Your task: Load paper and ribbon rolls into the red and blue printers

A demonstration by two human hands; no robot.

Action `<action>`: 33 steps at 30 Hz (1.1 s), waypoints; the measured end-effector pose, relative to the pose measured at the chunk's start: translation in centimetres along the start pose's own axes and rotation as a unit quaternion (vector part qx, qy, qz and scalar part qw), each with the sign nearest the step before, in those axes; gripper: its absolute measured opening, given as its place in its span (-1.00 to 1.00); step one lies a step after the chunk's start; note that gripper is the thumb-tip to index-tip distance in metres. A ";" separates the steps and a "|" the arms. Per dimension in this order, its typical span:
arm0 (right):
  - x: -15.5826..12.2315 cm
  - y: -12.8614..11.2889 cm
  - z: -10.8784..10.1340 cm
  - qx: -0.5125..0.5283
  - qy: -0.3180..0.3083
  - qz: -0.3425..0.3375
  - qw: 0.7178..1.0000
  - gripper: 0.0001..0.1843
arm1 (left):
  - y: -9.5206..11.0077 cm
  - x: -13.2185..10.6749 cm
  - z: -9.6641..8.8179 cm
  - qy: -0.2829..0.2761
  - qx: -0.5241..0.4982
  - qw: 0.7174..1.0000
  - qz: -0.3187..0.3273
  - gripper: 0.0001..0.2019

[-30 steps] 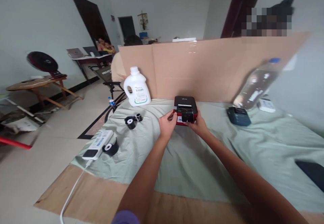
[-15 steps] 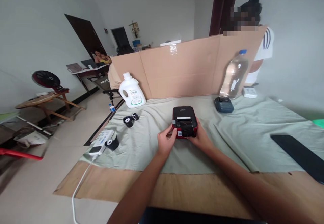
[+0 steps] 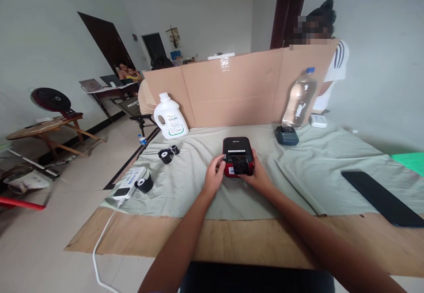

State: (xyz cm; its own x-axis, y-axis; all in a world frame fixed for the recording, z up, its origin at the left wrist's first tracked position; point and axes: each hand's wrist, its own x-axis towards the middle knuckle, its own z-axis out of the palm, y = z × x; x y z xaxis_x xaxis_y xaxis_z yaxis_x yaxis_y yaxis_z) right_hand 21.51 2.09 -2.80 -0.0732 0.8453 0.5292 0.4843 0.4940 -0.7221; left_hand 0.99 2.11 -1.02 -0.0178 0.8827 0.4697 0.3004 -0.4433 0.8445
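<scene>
A small black and red label printer [image 3: 236, 151] sits on the pale green cloth [image 3: 298, 182] in the middle of the table. My left hand [image 3: 213, 179] grips its left front corner, fingers curled against the red side. My right hand [image 3: 257, 177] holds its right front side, fingers wrapped round the edge. A black flap at the printer's front lies between my two hands.
Black label rolls [image 3: 167, 154] and a white power strip [image 3: 128, 182] with a roll lie at the left. A white jug [image 3: 170, 117], a water bottle [image 3: 298, 98], a blue printer [image 3: 286, 135], a dark flat slab [image 3: 380, 198] and a cardboard screen [image 3: 238, 89] surround the cloth. Another person [image 3: 327, 58] stands behind the screen.
The view has shifted and the printer now sits a little nearer to me. Both hands stay on the printer; my left hand has closed in tighter on its left corner.
</scene>
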 end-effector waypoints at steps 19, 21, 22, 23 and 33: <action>-0.3 0.0 -0.3 0.002 -0.011 0.038 0.999 0.20 | -0.7 1.0 1.0 0.010 -0.036 0.999 -0.018 -0.66; -0.2 0.2 -0.8 0.019 -0.017 0.021 0.999 0.01 | -0.8 0.5 1.0 0.012 -0.036 0.999 -0.007 -0.66; -0.1 0.3 -1.1 0.030 -0.017 0.014 0.999 -0.11 | -0.9 0.5 1.0 0.010 -0.037 0.999 -0.005 -0.66; 0.2 0.3 -1.6 0.040 -0.010 0.009 0.999 -0.21 | -1.0 0.4 0.9 0.009 -0.038 0.999 -0.005 -0.65; 8.9 -4.1 -5.1 -0.113 -0.117 0.043 0.986 -0.63 | -1.1 0.7 0.7 0.006 -0.075 0.996 -0.036 -0.61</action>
State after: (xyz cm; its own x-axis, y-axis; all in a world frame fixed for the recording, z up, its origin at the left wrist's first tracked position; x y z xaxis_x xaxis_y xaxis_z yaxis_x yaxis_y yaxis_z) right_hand 23.35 6.52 7.15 -0.2095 0.9191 0.3336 0.6771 0.3825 -0.6287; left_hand 1.34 3.34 -1.84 -0.0466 0.9110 0.4097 0.1511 -0.3990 0.9044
